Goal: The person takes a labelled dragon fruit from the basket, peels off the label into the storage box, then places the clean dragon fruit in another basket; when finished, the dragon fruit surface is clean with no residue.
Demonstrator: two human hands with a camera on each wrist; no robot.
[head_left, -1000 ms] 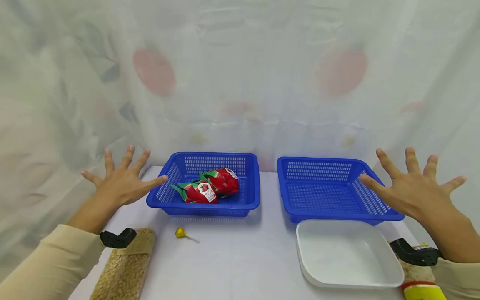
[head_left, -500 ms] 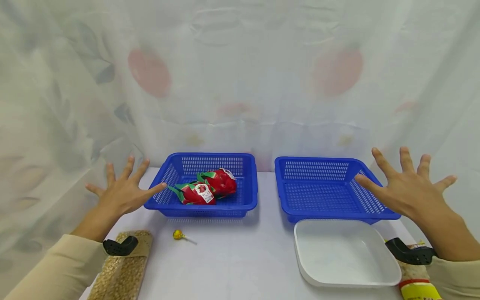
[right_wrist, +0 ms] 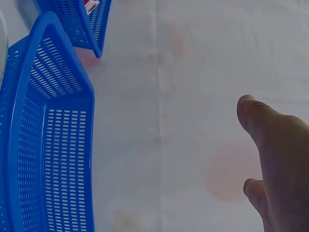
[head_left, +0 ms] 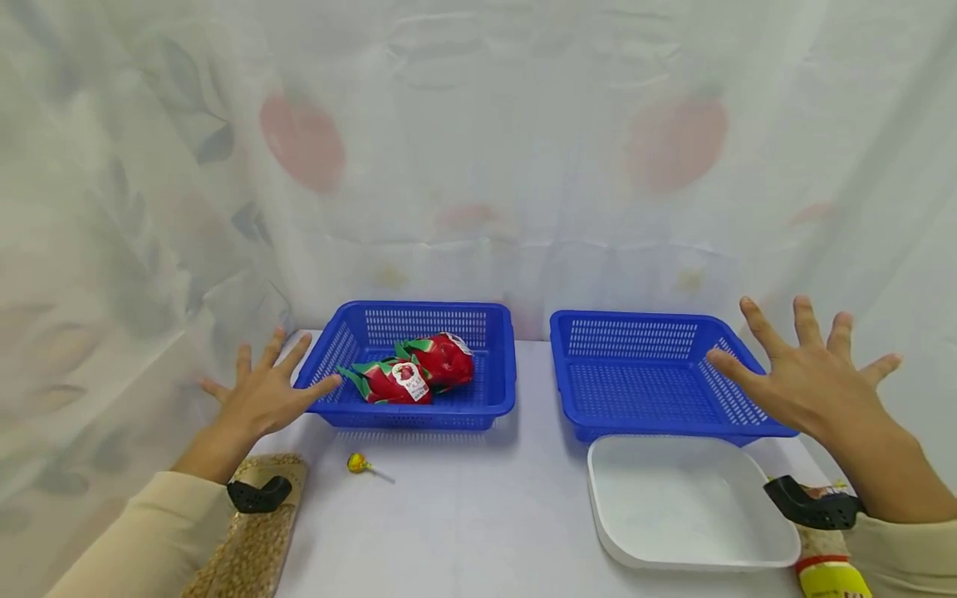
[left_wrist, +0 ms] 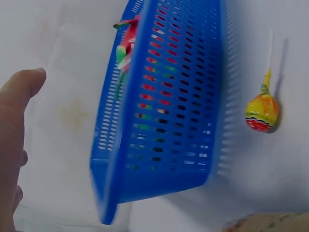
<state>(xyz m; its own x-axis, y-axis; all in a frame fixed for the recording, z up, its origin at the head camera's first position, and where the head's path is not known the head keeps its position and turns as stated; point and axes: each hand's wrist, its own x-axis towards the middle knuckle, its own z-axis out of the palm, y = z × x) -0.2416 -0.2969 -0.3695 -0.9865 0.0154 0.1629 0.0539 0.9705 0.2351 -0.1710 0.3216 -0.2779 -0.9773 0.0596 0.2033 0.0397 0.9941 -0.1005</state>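
My left hand (head_left: 263, 397) is held up with its fingers spread, just left of a blue plastic basket (head_left: 419, 421). Two red dragon fruits (head_left: 444, 363) with green tips and white labels lie in that basket. My right hand (head_left: 818, 386) also has spread fingers and holds nothing; it hovers by the right side of a second blue basket (head_left: 635, 390), which has nothing in it. In front of the left basket lies a lollipop (head_left: 357, 463) in a yellow wrapper, its stick pointing right; the left wrist view shows the lollipop (left_wrist: 262, 113) closely.
A white plastic tub (head_left: 691, 502) stands before the right basket, close to its front rim. Under my left forearm lies a bag of grains (head_left: 257, 531). Another bag with a yellow end (head_left: 833, 577) lies right of the tub. A patterned curtain (head_left: 478, 149) hangs behind.
My left hand has moved right and slightly down, closer to the left basket. My right hand has shifted slightly left. The baskets, fruits, lollipop and tub stay in place.
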